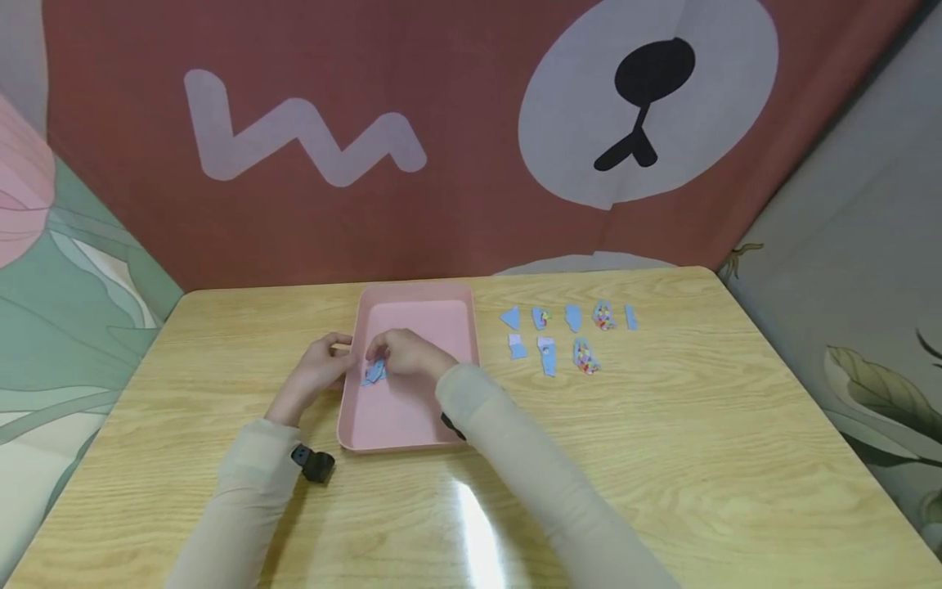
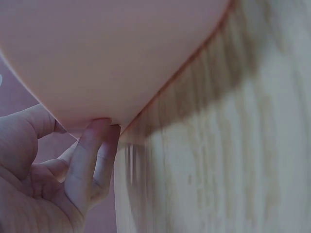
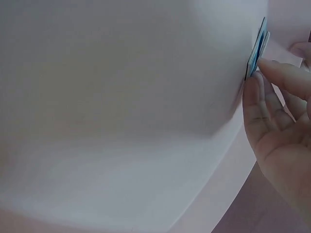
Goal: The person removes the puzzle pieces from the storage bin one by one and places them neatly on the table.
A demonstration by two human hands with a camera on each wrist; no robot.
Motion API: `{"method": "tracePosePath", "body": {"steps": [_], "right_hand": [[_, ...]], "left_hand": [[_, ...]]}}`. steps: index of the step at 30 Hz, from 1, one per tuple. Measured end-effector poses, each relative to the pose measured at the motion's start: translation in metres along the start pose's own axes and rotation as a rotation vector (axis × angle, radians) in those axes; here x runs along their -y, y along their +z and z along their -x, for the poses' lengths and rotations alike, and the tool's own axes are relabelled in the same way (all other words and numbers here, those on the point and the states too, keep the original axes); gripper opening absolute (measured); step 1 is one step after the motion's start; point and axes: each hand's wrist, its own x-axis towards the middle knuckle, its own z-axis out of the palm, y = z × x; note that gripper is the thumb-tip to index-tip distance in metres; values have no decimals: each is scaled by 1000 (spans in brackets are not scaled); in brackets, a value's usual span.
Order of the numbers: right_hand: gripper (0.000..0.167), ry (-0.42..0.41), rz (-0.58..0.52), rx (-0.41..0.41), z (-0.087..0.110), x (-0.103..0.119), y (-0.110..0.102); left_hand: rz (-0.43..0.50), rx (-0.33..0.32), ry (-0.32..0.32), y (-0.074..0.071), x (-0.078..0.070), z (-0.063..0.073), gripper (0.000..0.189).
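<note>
A shallow pink tray point(image 1: 408, 425) lies on the table, with a small pile of flat blue puzzle pieces point(image 1: 374, 373) near its left wall. My left hand point(image 1: 318, 372) grips the tray's left side; in the left wrist view its thumb is at the rim and its fingers point(image 2: 83, 160) press the outer wall. Reaching over the tray from the right, my right hand point(image 1: 408, 353) is at the pile. The right wrist view has its thumb and fingers pinching blue pieces point(image 3: 256, 51) at their edge. How many it holds is hidden.
Right of the tray, several loose puzzle pieces lie in two rows, some plain blue like this triangle point(image 1: 511, 318), others with colourful dots like this piece point(image 1: 585, 357). The wooden table point(image 1: 662, 466) meets a red-brown printed cloth point(image 1: 471, 221) at its back edge.
</note>
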Motion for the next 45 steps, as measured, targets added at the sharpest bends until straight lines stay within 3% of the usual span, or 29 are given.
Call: {"method": "tracePosePath", "body": {"steps": [9, 22, 28, 35, 45], "right_hand": [[22, 17, 113, -6, 2, -4, -1], [15, 68, 34, -23, 7, -8, -8], [23, 78, -91, -34, 12, -9, -19], [44, 87, -265, -37, 23, -9, -33], [41, 53, -429, -67, 39, -15, -52]], "left_hand": [[-7, -9, -2, 0, -2, 1, 51], [-3, -14, -4, 4, 0, -2, 51], [-1, -19, -12, 4, 0, -2, 51], [-6, -22, -31, 4, 0, -1, 51], [-20, -24, -29, 4, -1, 0, 52]]}}
